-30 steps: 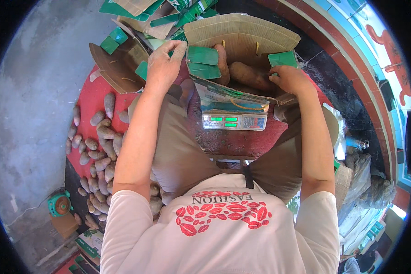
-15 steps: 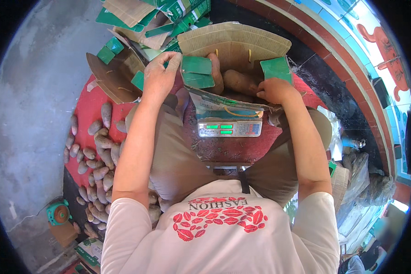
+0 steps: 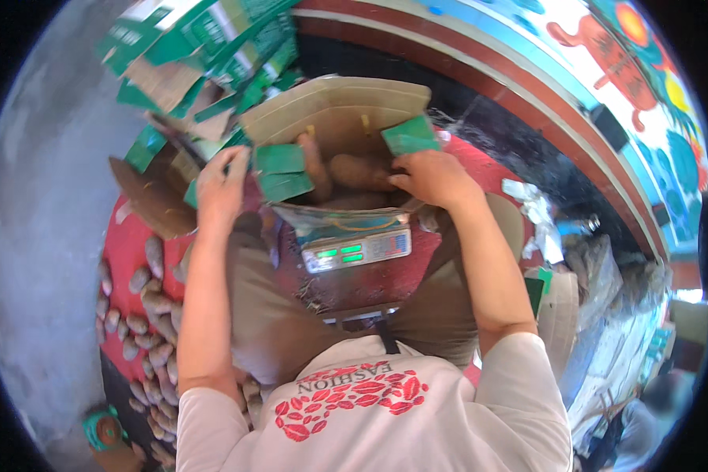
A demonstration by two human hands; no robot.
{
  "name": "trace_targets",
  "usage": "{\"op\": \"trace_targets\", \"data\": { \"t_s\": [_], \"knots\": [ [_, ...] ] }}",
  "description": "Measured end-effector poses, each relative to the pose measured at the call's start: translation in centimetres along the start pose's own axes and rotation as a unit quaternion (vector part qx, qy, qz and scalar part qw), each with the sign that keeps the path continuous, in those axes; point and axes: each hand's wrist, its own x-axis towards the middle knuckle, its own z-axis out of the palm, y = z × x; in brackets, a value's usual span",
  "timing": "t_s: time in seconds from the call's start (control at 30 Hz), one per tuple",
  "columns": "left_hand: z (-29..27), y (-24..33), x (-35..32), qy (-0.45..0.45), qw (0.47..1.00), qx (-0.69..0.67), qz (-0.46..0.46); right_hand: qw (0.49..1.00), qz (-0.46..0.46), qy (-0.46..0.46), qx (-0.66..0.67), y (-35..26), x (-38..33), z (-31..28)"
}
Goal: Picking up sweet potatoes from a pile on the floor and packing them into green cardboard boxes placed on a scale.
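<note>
An open cardboard box (image 3: 338,106) with green end flaps sits on a digital scale (image 3: 358,250) between my knees. Inside lie several large brown tubers that look like sweet potatoes; one sweet potato (image 3: 358,171) lies crosswise, and another tuber (image 3: 315,167) leans against the left flap. My right hand (image 3: 436,179) reaches over the box's right side, its curled fingers on the right end of the crosswise sweet potato. Beside the box's left edge is my left hand (image 3: 222,187), fingers drawn together at the green flap; what they pinch is partly hidden.
A second open box (image 3: 145,189) stands to the left. Many loose tubers (image 3: 153,315) are spread over the red mat (image 3: 130,236) by my left leg. Folded green cartons (image 3: 236,39) are piled at the far left; plastic sheeting (image 3: 598,275) lies at right.
The whole view has turned and shifted, so box and scale appear further left and tilted. Both hands keep nearly the same places at the box, and the tubers inside look unmoved.
</note>
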Motion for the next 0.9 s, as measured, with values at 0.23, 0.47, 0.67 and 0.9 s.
{"op": "trace_targets", "data": {
  "t_s": [0.23, 0.47, 0.67, 0.9],
  "knots": [
    [-0.7, -0.8, 0.5, -0.039, 0.997, -0.051, -0.04, 0.83, -0.18, 0.157, 0.505, 0.6, -8.5, -9.0],
    [1.1, -0.4, 0.8, -0.059, 0.995, -0.062, -0.054, 0.783, -0.186, 0.219, 0.552, 5.0, -12.5, -7.4],
    [1.2, -1.1, 0.3, -0.049, 0.996, -0.063, -0.04, 0.79, -0.102, 0.185, 0.576, 3.7, -8.9, -2.2],
    [1.2, -0.5, 0.3, -0.06, 0.997, -0.044, -0.024, 0.773, -0.073, 0.156, 0.61, 3.9, -7.4, 0.0]
  ]
}}
